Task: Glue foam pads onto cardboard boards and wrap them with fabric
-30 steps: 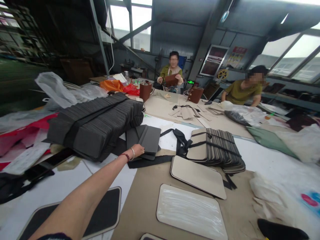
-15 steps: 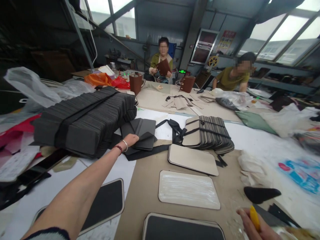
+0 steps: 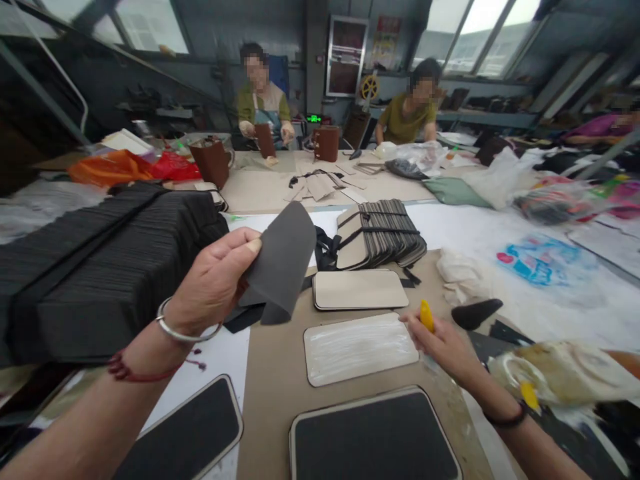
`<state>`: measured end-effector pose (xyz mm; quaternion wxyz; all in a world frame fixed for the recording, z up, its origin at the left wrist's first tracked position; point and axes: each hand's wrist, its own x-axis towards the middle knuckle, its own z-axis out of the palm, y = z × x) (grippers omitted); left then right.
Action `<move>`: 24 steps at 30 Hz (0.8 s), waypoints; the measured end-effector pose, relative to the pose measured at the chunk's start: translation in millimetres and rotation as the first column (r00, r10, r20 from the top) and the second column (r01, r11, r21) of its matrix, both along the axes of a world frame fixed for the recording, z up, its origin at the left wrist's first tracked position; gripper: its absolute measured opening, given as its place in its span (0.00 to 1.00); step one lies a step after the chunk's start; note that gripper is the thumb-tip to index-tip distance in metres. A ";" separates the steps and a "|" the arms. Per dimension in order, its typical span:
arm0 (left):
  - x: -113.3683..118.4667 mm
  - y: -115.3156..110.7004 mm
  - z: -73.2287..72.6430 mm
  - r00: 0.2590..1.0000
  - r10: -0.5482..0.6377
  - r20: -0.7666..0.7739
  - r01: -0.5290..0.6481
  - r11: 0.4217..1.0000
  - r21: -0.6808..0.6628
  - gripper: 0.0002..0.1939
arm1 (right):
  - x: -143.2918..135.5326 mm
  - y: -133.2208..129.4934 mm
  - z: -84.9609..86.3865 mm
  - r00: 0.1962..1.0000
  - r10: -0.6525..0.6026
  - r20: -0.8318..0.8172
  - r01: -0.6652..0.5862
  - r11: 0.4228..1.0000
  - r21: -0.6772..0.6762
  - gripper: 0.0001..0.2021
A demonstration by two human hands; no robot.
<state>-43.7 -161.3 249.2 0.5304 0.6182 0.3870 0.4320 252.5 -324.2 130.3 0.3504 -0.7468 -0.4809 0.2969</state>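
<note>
Left of centre in the frame, the left hand (image 3: 215, 283) is pinching a dark grey sheet (image 3: 284, 260), thumb and fingers clamped on its left edge; the sheet is curling in the air to their right, its longer side running roughly up and down. Below and rightward, a white-smeared pale board (image 3: 357, 350) is lying flat on the bench (image 3: 273, 393), lengthwise across the frame. The right hand (image 3: 447, 347), gripping a yellow handle (image 3: 427, 316), is resting nearer, by the board's right end.
</note>
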 end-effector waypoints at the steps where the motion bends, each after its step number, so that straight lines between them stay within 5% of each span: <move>1: 7.9 -11.7 9.4 0.993 -0.062 0.105 0.070 0.995 -0.074 0.09 | -4.8 6.5 -2.1 0.992 -0.020 -0.126 0.017 1.000 -0.026 0.23; 3: 21.6 -28.2 18.6 0.966 -0.089 0.241 0.134 0.975 -0.177 0.08 | -13.1 15.4 -7.6 0.910 -0.026 -0.415 0.004 0.999 -0.052 0.23; 6: 36.5 -36.5 10.5 0.945 -0.043 0.324 0.138 0.952 -0.274 0.07 | -20.0 16.2 -11.5 0.654 -0.023 -0.756 -0.004 0.999 -0.034 0.24; 8: 42.0 -36.1 -6.2 0.941 0.013 0.340 0.106 0.938 -0.330 0.07 | -18.4 9.2 -10.0 0.523 -0.046 -0.851 0.022 0.999 -0.040 0.22; 11: 41.5 -39.3 -45.2 0.950 0.102 0.297 0.033 0.908 -0.417 0.09 | -5.7 -7.7 -9.6 0.466 -0.130 -0.875 0.056 0.992 -0.117 0.19; 14: 29.1 -56.3 -98.0 0.985 0.101 0.140 -0.017 0.863 -0.505 0.14 | 14.8 -27.0 -21.9 0.588 -0.238 -0.773 0.102 0.970 -0.220 0.20; 18: 7.9 -92.2 -166.6 0.958 -0.115 -0.262 -0.055 0.824 -0.564 0.19 | 39.6 -45.1 -54.7 0.873 -0.293 -0.389 0.173 0.933 -0.315 0.19; 21: 5.5 -110.2 -196.8 0.875 -0.243 -0.418 -0.042 0.823 -0.566 0.22 | 49.5 -43.1 -75.8 0.986 -0.168 -0.011 0.154 0.928 -0.340 0.13; 24: 14.1 -111.5 -210.9 0.821 -0.248 -0.515 -0.085 0.838 -0.540 0.22 | 53.4 -26.4 -86.9 0.976 -0.005 0.217 0.087 0.926 -0.368 0.11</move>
